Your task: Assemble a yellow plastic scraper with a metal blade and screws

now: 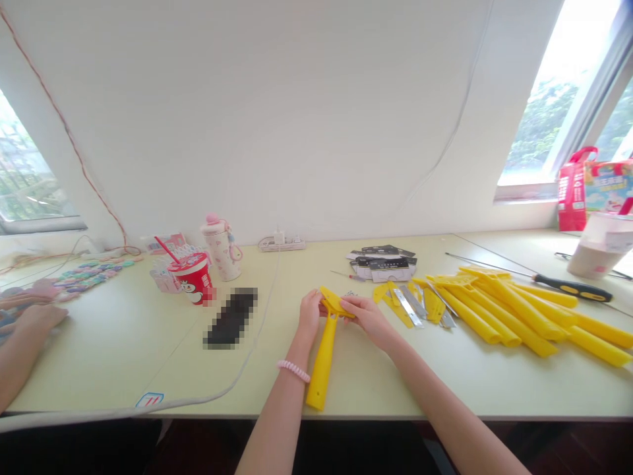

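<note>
Yellow plastic tool (324,356) is sitting between both hands, head at the fingers, handle running from them toward the near table edge. Progress, judging from this view: head and handle are meeting in one T, so I'm reading this piece as partly built at least. I'm not able to tell whether a blade or screws are in it. Loose parts are lying around: yellow plates (435,308) and metal blades (408,308) just right of the right fingers, small metal bits (350,294) just beyond those fingers, a pile of yellow handles (524,309) farther right. Some handles are showing heads; I'm not calling any complete. Black-handled screwdriver (568,287) is lying past the pile, nobody gripping it. Black printed cards (390,266) are lying beyond the right fingers, off to the right.

Fingers: left hand (310,311) is closing round the head's left end, thumb side up near the joint. Right hand (368,318) is pinching the right end, fingers closed on it. I'm seeing no open gap at either; undersides are hiding from me.
</note>
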### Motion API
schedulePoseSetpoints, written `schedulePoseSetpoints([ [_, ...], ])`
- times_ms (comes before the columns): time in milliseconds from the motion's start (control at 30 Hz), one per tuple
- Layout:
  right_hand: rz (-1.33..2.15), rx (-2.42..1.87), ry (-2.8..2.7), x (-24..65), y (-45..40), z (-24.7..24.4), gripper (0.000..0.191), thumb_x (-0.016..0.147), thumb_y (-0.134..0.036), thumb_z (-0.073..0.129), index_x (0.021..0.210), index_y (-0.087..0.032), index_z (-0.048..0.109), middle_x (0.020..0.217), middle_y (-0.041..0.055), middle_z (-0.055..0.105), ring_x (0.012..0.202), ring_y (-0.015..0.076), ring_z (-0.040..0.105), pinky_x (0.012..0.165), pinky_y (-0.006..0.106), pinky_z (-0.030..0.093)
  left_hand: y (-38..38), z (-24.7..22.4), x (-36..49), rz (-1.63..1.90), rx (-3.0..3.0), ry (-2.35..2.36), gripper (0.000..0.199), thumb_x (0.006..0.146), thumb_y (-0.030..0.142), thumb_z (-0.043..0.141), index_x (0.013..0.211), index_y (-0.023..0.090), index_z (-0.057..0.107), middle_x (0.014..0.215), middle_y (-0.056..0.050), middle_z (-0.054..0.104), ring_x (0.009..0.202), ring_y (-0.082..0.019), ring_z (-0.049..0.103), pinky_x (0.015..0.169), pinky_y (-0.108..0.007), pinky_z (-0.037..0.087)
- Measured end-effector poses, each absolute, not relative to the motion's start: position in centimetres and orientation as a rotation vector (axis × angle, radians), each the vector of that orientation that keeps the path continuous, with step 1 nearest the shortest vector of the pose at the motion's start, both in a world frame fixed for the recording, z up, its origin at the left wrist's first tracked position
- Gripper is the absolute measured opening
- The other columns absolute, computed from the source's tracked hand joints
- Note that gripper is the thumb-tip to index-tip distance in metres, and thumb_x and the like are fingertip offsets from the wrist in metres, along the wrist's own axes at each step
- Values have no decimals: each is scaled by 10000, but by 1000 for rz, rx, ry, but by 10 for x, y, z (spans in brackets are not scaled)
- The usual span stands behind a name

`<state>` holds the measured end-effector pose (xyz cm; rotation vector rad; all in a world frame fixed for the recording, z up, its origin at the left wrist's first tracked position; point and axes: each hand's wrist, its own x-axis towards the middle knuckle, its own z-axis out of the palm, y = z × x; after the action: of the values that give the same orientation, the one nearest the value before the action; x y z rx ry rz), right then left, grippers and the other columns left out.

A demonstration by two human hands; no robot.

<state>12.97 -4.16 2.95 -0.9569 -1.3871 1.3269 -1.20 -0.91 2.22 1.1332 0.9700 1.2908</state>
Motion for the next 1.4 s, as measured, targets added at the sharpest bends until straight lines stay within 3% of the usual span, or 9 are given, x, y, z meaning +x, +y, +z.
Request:
schedulePoseSetpoints([
  [167, 1295, -988, -1417, 129, -44, 32, 326, 701, -443, 558, 844, -168, 657, 840, 48, 590, 769, 140, 516, 658, 248, 437, -10, 24, -14, 1305, 1074, 1035, 277, 701, 386, 425, 626, 141, 532, 556, -22, 574, 453, -118, 526, 461, -237, 427],
  [367, 1277, -983, -1427, 127, -48, 37, 305, 696, -430, 561, 812, -168, 668, 788, 38, 593, 738, 139, 523, 634, 253, 440, -6, 20, -16, 1352, 1137, 1128, 223, 677, 309, 417, 567, 149, 527, 498, -24, 564, 428, -126, 522, 441, -241, 427],
  [867, 1208, -1087, -1355, 122, -49, 38, 355, 695, -359, 570, 1008, -211, 650, 1007, 58, 634, 829, 181, 573, 631, 286, 478, -9, 22, -15, 1329, 1025, 1066, 224, 659, 290, 402, 541, 140, 519, 477, -24, 560, 398, -110, 500, 427, -223, 388],
  [1200, 1211, -1076, -1286, 120, -47, 32, 325, 681, -335, 585, 963, -196, 663, 997, 65, 636, 864, 196, 586, 683, 303, 499, -12, 26, -16, 1308, 957, 1038, 228, 668, 292, 431, 568, 119, 541, 482, -32, 563, 398, -106, 497, 427, -215, 374],
  [1400, 1087, -1135, -1285, 119, -47, 30, 274, 633, -377, 618, 793, -157, 656, 820, 63, 636, 691, 166, 586, 592, 291, 493, -12, 25, -16, 1301, 956, 1045, 237, 665, 301, 435, 558, 122, 546, 492, -37, 571, 396, -106, 498, 425, -213, 379],
])
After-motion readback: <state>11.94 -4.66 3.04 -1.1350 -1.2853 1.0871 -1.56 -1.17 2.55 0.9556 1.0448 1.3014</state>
